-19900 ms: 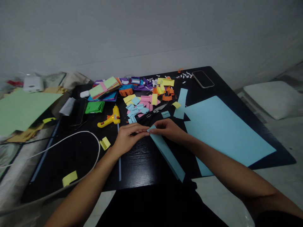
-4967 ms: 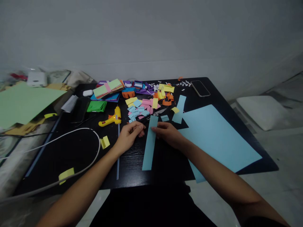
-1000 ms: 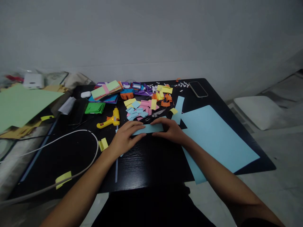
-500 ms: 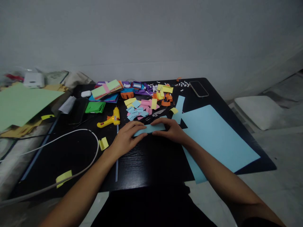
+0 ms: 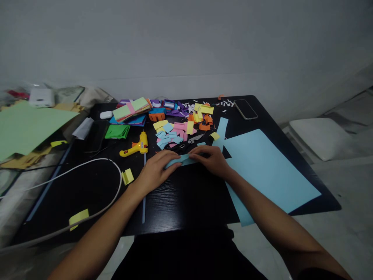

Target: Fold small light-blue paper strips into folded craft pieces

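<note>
Between my hands is a light-blue paper strip [image 5: 184, 159], low over the black table. My left hand [image 5: 157, 167] pinches its left end between thumb and fingers. With thumb and fingertips, my right hand [image 5: 212, 158] pinches the strip near its right part, which those fingers partly hide. Just beyond the strip lie black-handled scissors [image 5: 186, 144]. Behind them are small cut pieces of blue paper [image 5: 167, 139] and pink paper [image 5: 181, 128]. A large light-blue sheet [image 5: 268, 167] lies under and beside my right forearm.
A yellow glue gun [image 5: 136, 146] with a glue stick in it lies left of my left hand. A white cable [image 5: 120, 175] loops across the table's left side. Stacked coloured paper [image 5: 132, 110] and a phone [image 5: 245, 109] are toward the back.
My right hand's fingertips have shifted left along the blue strip and now pinch it closer to my left hand. My left hand has hardly moved.
</note>
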Tool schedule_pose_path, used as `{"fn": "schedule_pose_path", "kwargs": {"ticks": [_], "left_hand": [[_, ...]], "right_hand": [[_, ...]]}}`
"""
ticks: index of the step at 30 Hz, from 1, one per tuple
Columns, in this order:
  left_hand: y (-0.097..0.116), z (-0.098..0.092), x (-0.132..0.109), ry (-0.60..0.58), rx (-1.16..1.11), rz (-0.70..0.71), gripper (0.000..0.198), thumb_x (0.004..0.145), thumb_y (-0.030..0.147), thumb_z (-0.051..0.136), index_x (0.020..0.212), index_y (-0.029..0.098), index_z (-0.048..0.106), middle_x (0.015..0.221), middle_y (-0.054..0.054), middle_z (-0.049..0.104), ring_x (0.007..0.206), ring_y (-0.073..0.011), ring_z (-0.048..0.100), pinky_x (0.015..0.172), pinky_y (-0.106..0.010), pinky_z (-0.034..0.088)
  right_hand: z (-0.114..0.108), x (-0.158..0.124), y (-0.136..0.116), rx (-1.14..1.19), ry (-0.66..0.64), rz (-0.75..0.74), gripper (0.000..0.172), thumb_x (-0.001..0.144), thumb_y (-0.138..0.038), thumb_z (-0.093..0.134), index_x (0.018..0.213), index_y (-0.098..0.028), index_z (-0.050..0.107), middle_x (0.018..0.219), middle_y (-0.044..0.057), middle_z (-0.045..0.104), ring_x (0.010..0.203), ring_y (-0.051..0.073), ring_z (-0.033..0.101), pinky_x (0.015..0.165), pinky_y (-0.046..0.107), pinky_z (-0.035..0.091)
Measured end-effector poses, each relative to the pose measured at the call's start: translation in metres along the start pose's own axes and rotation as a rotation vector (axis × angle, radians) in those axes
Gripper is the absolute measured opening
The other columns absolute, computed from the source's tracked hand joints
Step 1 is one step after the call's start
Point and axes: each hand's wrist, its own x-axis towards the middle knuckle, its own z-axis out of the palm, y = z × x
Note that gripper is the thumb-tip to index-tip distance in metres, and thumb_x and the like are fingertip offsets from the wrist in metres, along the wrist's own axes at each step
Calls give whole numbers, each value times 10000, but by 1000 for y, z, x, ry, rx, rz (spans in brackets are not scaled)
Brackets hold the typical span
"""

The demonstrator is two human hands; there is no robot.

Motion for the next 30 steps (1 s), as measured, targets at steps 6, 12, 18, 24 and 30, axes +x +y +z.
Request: {"fn": "schedule_pose_path", "kwargs": {"ticks": [6,12,18,24,30], "left_hand": [[0,-4,2,0,1,20,179,1033,302,631,1171,210,697,1118,-76,758,1050,-201,739,950,-375,610],[-1,-4,2,36,9,12,153,1023,278,642,1142,213,715,1114,-81,745,1046,-199,727,935,-371,600],[-2,-3,1,40,9,11,147,1021,262,641,1137,208,714,1107,-82,738,1041,-199,721,932,-359,589],[1,-3,1,55,15,14,135,1020,242,640,1126,202,713,1102,-77,738,1034,-195,723,926,-360,586],[1,-2,1,47,-7,4,136,1029,255,621,1124,212,708,1100,-78,740,1031,-194,723,916,-363,587]], "right_hand": [[-3,2,-1,12,97,98,154,862,-397,811,823,-248,807,942,42,821,917,238,760,916,414,583],[-5,4,-4,92,100,178,266,763,-465,887,851,-229,802,989,62,814,961,250,739,910,411,574],[-9,6,-1,218,49,225,345,665,-397,961,917,-227,799,1065,56,802,1070,257,727,985,424,558],[-8,6,1,272,-14,261,359,668,-407,958,936,-233,794,1161,71,805,1153,274,731,1068,495,542],[-9,5,-4,224,-4,285,281,768,-449,889,958,-254,818,1132,61,816,1087,262,745,1027,475,553]]}}
